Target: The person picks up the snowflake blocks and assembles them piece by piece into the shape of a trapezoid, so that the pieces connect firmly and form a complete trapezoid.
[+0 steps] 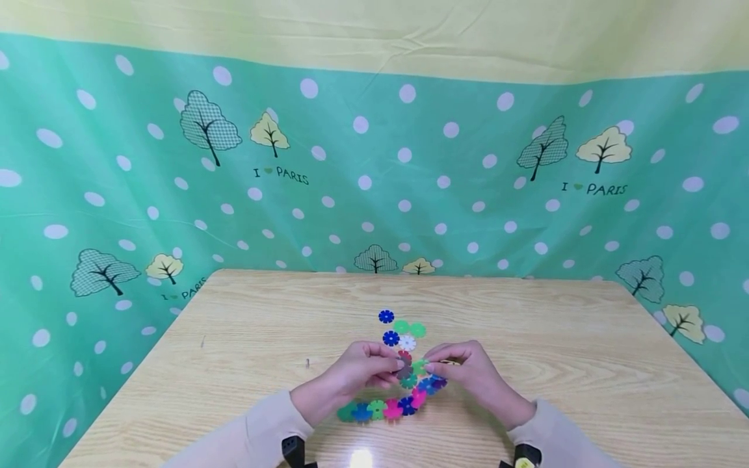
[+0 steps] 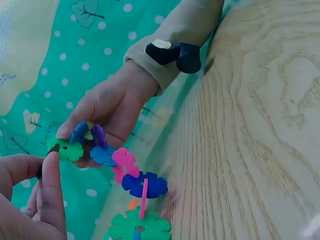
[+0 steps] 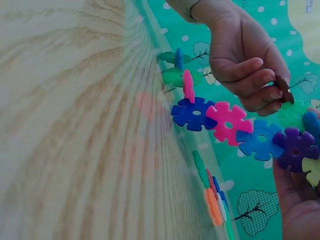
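A chain of interlocked plastic snowflake discs (image 1: 393, 409) curves up from the table between the two hands, in green, pink, blue and purple. The left hand (image 1: 365, 365) pinches a brown snowflake disc (image 3: 284, 90) between thumb and fingers. In the left wrist view that disc meets the edge of a light green snowflake disc (image 2: 67, 150) near the chain's upper end. The right hand (image 1: 465, 369) grips this end of the chain, and a pale yellow disc (image 3: 312, 170) shows by its fingers. How far the brown and green discs interlock cannot be made out.
Beyond the hands, several loose discs lie on the wooden table (image 1: 263, 312), among them a dark blue disc (image 1: 386, 316), a green disc (image 1: 418, 330) and a white disc (image 1: 407, 343). A green patterned curtain (image 1: 328, 156) hangs behind the table.
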Demonstrator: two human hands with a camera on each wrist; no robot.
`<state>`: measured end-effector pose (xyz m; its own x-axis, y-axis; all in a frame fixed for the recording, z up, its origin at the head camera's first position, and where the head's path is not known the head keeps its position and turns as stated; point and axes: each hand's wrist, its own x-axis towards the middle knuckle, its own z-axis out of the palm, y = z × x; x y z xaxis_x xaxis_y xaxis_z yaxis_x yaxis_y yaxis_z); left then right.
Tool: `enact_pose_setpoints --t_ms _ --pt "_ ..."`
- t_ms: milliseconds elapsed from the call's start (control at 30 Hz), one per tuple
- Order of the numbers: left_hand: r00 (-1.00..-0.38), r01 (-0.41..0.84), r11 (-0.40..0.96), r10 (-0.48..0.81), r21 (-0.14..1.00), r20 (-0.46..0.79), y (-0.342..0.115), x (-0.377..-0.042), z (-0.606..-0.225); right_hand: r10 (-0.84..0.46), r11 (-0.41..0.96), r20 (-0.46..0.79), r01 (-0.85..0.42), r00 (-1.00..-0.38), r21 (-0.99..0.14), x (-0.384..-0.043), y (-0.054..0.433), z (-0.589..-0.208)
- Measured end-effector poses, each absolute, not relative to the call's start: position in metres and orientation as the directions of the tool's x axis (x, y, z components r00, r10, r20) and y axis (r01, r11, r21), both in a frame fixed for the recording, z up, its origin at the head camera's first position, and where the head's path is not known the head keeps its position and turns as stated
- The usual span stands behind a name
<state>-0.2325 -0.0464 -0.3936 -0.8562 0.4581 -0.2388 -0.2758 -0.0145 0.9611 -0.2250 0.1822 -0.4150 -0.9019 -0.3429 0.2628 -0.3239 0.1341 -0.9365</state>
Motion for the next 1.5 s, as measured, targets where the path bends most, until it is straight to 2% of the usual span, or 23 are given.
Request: enact_pose_setpoints --t_ms 300,533,900,1233,1500 --pt "-0.878 -0.266 -0.036 0.422 0.963 -0.227 -0.043 -0.228 -0.392 -0.35 0.113 0.255 -0.311 -0.901 -0.944 -0.223 0.181 -0.414" --pt "-0.89 -0.259 -0.077 0.406 0.963 -0.207 -0.039 -0.225 -0.39 -0.324 0.06 0.299 -0.335 -0.897 -0.94 -0.223 0.179 -0.416" --pt "-0.892 -0.263 -0.063 0.396 0.963 -0.217 -0.033 -0.225 -0.392 -0.313 0.101 0.289 -0.334 -0.905 -0.937 -0.218 0.18 -0.413" --pt "-0.881 -0.241 0.024 0.414 0.97 -0.229 -0.04 -0.225 -0.396 -0.352 0.233 0.23 -0.323 -0.907 -0.917 -0.216 0.183 -0.407" --pt "-0.864 -0.132 0.125 0.473 0.983 -0.176 -0.047 -0.224 -0.394 -0.347 0.251 0.194 -0.29 -0.918 -0.923 -0.218 0.185 -0.407"
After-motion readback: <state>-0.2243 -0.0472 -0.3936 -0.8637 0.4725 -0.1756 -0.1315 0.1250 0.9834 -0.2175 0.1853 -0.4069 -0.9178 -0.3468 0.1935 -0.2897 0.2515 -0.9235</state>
